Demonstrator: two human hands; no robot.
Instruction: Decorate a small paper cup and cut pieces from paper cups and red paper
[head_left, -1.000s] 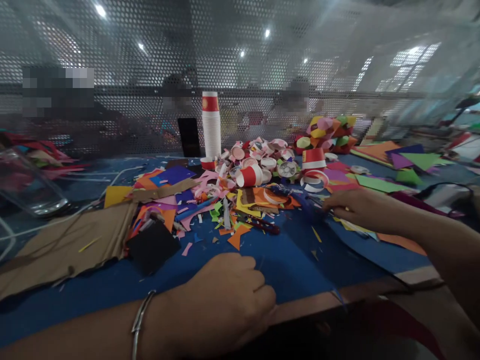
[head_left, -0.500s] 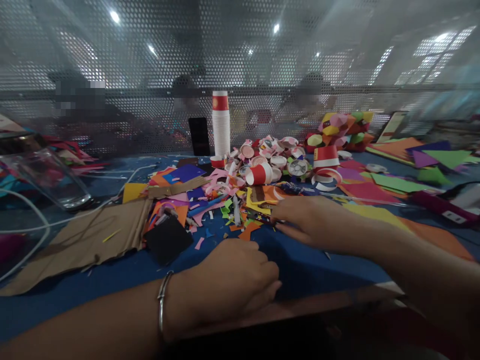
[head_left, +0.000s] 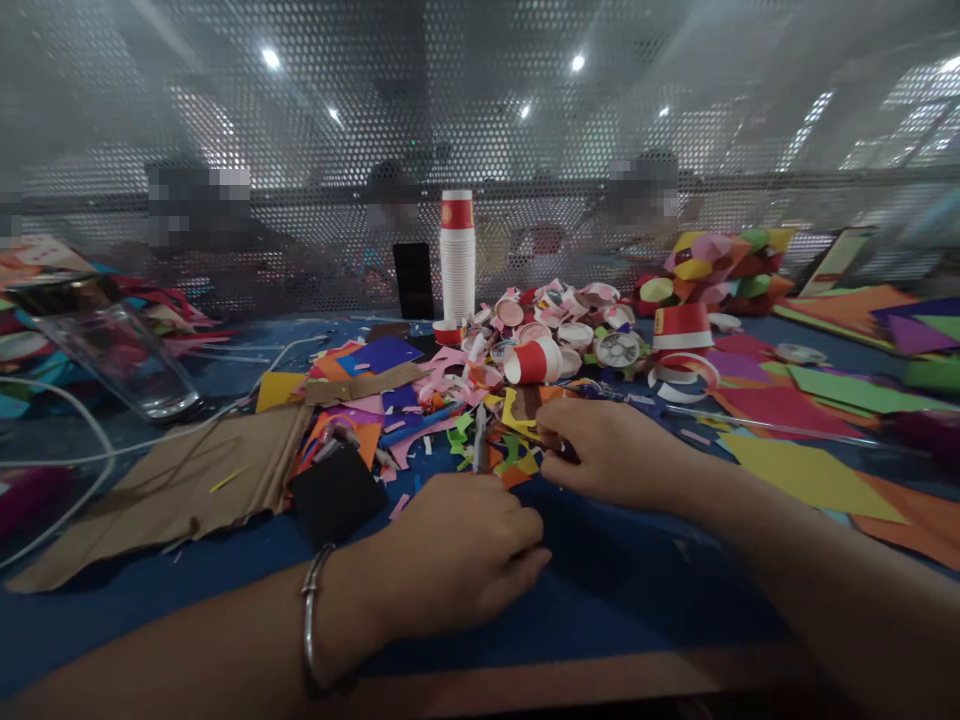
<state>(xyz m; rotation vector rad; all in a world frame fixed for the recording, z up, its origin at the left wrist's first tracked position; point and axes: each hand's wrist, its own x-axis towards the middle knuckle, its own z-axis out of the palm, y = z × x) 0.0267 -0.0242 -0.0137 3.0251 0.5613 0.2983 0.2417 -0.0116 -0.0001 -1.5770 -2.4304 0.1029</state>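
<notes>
My left hand (head_left: 469, 550), a silver bangle at its wrist, rests near the table's front with its fingers curled into a fist. What it holds, if anything, is hidden under the fingers. Over the paper scraps, my right hand (head_left: 607, 450) has its fingers closed round a dark red handle (head_left: 564, 449), mostly covered by the hand, so the kind of tool cannot be made out. A grey blade-like piece (head_left: 481, 438) lies among the scraps between the hands. Just beyond sits a red-and-white paper cup (head_left: 534, 361) on its side.
A heap of cut cup pieces (head_left: 574, 310) lies behind, by a tall cup stack (head_left: 458, 270) and an upright black phone (head_left: 413, 280). Brown cardboard (head_left: 172, 480), a black square (head_left: 339, 492) and a tilted glass (head_left: 142, 360) are left. Coloured sheets (head_left: 814, 475) spread right, on the blue table (head_left: 630, 590).
My right hand has moved left from the right-hand sheets to the scraps, and its fingers have closed on the dark red handle. My left hand stays a fist. The view has turned slightly left.
</notes>
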